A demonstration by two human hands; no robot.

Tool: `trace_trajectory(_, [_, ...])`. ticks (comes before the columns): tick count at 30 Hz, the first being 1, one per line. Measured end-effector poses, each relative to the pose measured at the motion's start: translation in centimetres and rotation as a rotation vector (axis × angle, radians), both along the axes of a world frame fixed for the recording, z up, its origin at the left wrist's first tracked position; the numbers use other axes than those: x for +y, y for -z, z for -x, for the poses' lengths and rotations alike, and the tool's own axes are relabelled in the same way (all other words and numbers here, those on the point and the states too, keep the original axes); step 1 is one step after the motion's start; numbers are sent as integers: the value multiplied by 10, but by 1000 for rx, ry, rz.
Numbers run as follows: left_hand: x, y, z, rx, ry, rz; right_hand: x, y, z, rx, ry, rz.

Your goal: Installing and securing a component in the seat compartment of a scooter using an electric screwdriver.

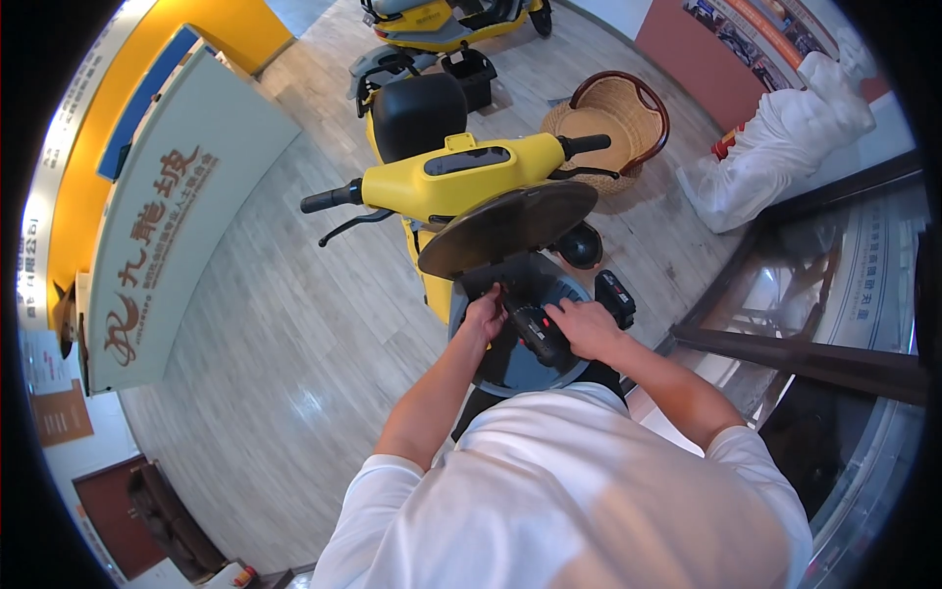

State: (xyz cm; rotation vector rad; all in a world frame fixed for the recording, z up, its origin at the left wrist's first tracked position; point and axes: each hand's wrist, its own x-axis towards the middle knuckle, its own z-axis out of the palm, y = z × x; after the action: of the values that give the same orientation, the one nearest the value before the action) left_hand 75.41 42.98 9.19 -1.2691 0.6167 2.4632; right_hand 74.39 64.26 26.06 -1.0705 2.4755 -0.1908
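A yellow scooter stands in front of me, handlebars crosswise. On its near side is a grey tub with its dark oval lid tilted up. My right hand is wrapped round a black cordless drill, which lies sideways over the tub; its battery end sticks out right of the hand. Inside the tub, near the lid's base, my left hand is closed beside the front end of the drill. What its fingers pinch is hidden.
A round wicker seat stands beyond the right handlebar. Farther right are a white statue and a dark-framed glass panel. A curved reception counter runs along the left. Another yellow scooter stands behind.
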Motion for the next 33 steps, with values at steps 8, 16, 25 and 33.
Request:
trace_trajectory(8, [2, 23, 5, -27, -91, -36, 3, 13, -16, 67, -58, 118])
trace_trajectory(16, [13, 7, 1, -58, -94, 154, 8, 18, -18, 78, -48, 158])
trace_trajectory(25, [12, -1, -2, -45, -73, 214, 7, 23, -22, 167, -81, 154])
trace_trajectory(33, [11, 4, -9, 17, -32, 181, 8, 22, -21, 121, -52, 163])
